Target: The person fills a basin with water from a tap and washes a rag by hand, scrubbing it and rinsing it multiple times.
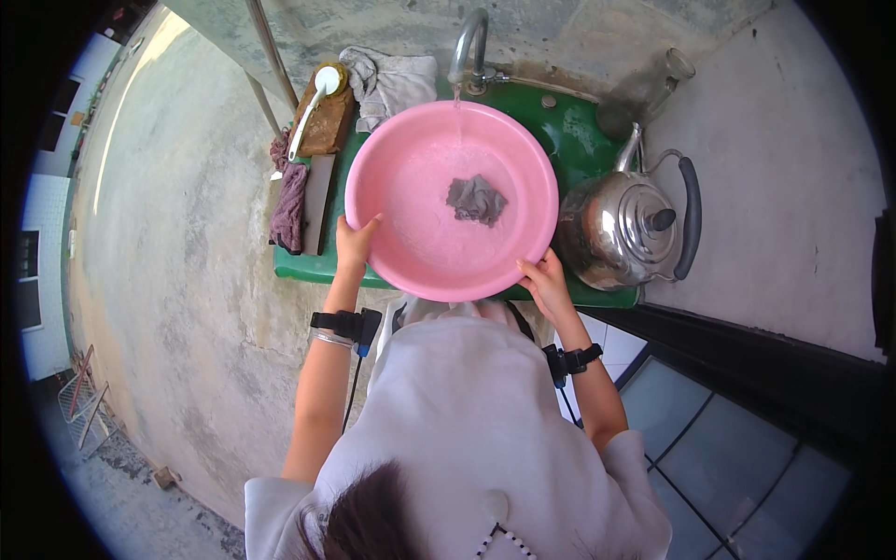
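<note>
Both of my hands grip the rim of a pink plastic basin [406,154] under a running tap. My left hand [355,243] holds the near left side, its thumb over the rim. On the near right side, my right hand [547,283] has its thumb on top of the rim and its fingers outside. A crumpled grey cloth [477,201] lies in the basin, right of its middle. From the curved metal faucet [470,45], a thin stream of water falls inside the far rim. How deep the water is, I cannot tell.
The basin is over a green sink counter [581,133]. Close on the right stands a metal kettle [623,217]. To the left are a brick [327,122], a white-handled brush [308,115], a purple cloth [288,210] and a grey-white towel [402,80]. Glass jars [661,84] stand far right.
</note>
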`<state>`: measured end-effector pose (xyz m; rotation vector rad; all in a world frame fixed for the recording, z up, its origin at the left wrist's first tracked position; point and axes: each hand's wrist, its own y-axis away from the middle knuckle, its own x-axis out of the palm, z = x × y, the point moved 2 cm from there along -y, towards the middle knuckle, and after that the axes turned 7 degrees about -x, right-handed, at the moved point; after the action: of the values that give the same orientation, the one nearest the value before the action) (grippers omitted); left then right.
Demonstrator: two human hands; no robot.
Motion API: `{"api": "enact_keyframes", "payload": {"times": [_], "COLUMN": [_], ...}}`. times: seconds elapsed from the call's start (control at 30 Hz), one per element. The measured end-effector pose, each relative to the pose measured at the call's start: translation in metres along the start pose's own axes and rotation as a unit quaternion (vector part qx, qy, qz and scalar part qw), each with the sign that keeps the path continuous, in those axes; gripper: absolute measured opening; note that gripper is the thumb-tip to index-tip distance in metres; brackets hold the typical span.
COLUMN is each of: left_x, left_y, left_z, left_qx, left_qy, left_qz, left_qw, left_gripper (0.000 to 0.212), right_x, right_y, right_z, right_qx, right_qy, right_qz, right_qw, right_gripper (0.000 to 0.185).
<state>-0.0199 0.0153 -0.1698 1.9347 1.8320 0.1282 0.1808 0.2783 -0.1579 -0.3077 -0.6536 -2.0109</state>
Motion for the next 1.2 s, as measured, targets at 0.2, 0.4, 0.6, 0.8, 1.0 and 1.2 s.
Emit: {"api": "enact_keyframes", "payload": {"times": [0.2,0.4,0.6,0.8,1.0,1.2], "left_x": [0.002,-0.002,-0.004,-0.004,-0.003,-0.005], "left_y": [0.001,0.004,0.006,0.007,0.009,0.014], "left_z": [-0.005,-0.001,-0.001,-0.004,-0.005,-0.006], "left_qx": [0.067,0.062,0.075,0.078,0.073,0.076], "left_qy": [-0.116,-0.096,-0.111,-0.09,-0.089,-0.075], "left_qz": [-0.074,-0.072,-0.071,-0.069,-0.068,-0.069], "left_qw": [0.988,0.991,0.988,0.99,0.991,0.992], "left_gripper": [0.032,0.03,0.028,0.027,0.028,0.026], "right_x": [-0.002,-0.012,0.013,0.065,0.098,0.095], "right_y": [-0.003,-0.008,-0.022,-0.081,-0.118,-0.138], "right_z": [0.003,0.008,0.065,0.078,0.014,-0.021], "right_qx": [0.023,0.013,-0.271,-0.158,-0.018,-0.061], "right_qy": [0.026,0.216,0.487,0.556,0.763,0.83], "right_qz": [0.008,-0.02,-0.1,0.16,0.265,0.222], "right_qw": [0.999,0.976,0.824,0.8,0.59,0.508], "right_gripper": [0.029,0.041,0.045,0.036,0.048,0.044]}}
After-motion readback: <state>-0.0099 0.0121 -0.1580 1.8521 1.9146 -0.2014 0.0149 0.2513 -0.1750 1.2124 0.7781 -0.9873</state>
